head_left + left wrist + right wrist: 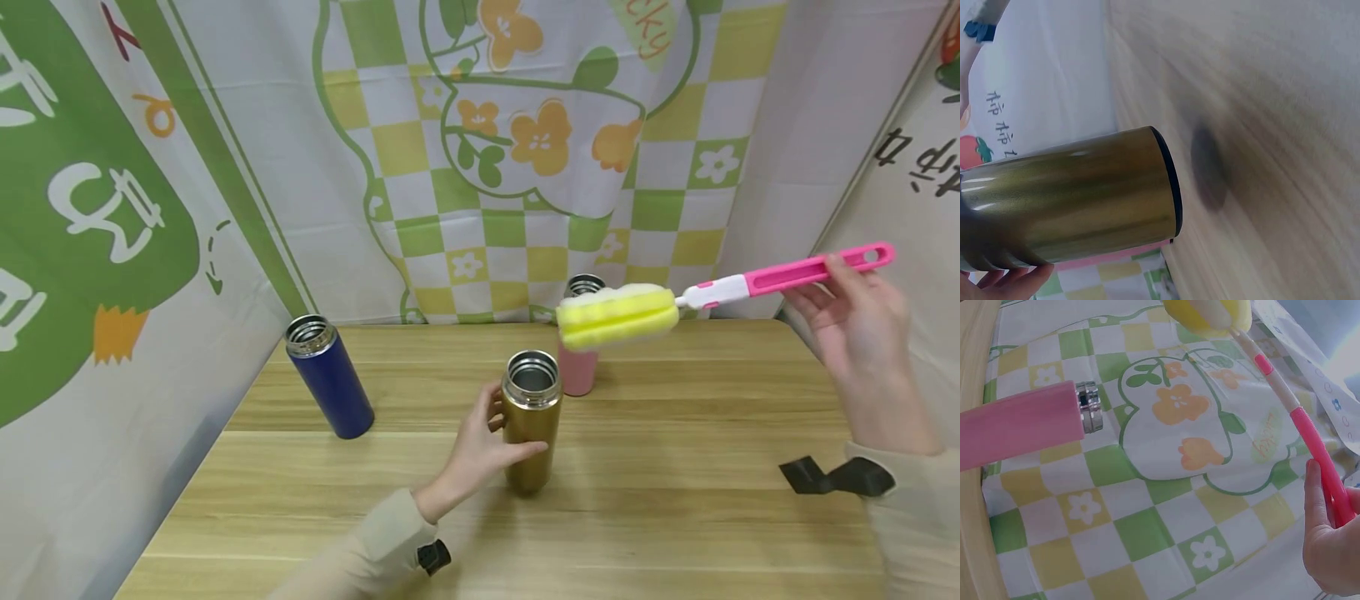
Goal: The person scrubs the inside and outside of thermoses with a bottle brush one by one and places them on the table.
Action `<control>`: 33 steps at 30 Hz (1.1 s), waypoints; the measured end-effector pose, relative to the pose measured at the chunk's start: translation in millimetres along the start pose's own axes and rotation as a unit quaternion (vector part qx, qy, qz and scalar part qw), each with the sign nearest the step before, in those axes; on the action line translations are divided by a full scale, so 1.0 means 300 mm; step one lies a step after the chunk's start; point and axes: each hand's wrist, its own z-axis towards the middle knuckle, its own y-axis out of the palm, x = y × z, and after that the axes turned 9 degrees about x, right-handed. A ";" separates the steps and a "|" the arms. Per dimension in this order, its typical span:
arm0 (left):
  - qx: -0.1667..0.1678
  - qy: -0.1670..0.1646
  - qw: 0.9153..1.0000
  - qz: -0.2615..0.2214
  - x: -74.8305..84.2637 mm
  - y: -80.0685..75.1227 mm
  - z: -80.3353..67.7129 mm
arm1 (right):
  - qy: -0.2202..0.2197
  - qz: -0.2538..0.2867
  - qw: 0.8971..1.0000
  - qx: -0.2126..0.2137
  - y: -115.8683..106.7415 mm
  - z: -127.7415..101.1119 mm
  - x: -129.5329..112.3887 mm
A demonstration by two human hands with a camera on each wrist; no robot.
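1 gold bottle (534, 427) in left hand (478, 446), 1 brush (716, 293) in right hand (864, 337)

Reaches left forearm (367, 533) in from the bottom edge of the head view. Holds left grip (476, 446) at lower centre, with thumb stretched rightward and fingers curled around. Holds right forearm (911, 517) along the right edge, with right grip (862, 333) higher up, pinching. Shows left fingertips (1019, 284) at lower left of the left wrist view, right thumb (1315, 500) pointing upward at lower right of the right wrist view. Seems to fold the other right fingers underneath, though mostly hidden there.
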 end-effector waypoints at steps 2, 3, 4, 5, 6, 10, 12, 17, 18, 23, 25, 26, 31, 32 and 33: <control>-0.008 0.004 1.000 0.001 -0.002 0.007 -0.012 | -0.003 0.004 1.000 -0.015 0.021 0.004 0.000; -0.012 0.006 1.000 0.001 -0.003 0.010 -0.018 | -0.003 0.005 1.000 -0.023 0.031 0.007 0.000; -0.016 0.007 1.000 0.002 -0.004 0.013 -0.024 | -0.003 0.001 1.000 -0.031 0.042 0.009 0.001; -0.019 0.007 1.000 0.002 -0.005 0.016 -0.030 | 0.000 0.002 0.999 -0.040 0.053 0.011 0.002; -0.023 0.006 1.000 0.003 -0.005 0.018 -0.035 | 0.002 0.000 0.999 -0.048 0.064 0.014 0.004; -0.036 -0.003 0.999 0.003 -0.002 0.024 -0.049 | 0.000 -0.035 0.997 -0.072 0.108 0.018 0.008; -0.043 -0.009 0.999 0.001 0.005 0.026 -0.053 | -0.003 -0.049 0.996 -0.080 0.130 0.019 0.009; -0.050 -0.007 0.999 0.001 0.059 0.019 -0.069 | 0.002 -0.067 0.992 -0.103 0.185 0.021 0.010; -0.051 -0.006 0.999 0.002 0.069 0.017 -0.073 | 0.005 -0.072 0.992 -0.108 0.195 0.021 0.011; -0.054 -0.005 0.999 -0.001 0.079 0.012 -0.084 | 0.024 -0.110 0.985 -0.129 0.243 0.020 0.019; -0.055 -0.005 0.998 -0.002 0.078 0.012 -0.085 | 0.027 -0.127 0.982 -0.140 0.261 0.019 0.023; -0.055 -0.006 0.998 -0.003 0.078 0.011 -0.086 | 0.028 -0.134 0.980 -0.146 0.270 0.018 0.024; -0.057 -0.006 0.998 -0.004 0.079 0.010 -0.088 | 0.025 -0.162 0.973 -0.166 0.309 0.014 0.033; -0.058 -0.006 0.998 -0.004 0.079 0.009 -0.089 | 0.025 -0.169 0.971 -0.167 0.316 0.013 0.034; -0.058 -0.006 0.998 -0.004 0.079 0.009 -0.089 | 0.024 -0.176 0.969 -0.170 0.322 0.012 0.037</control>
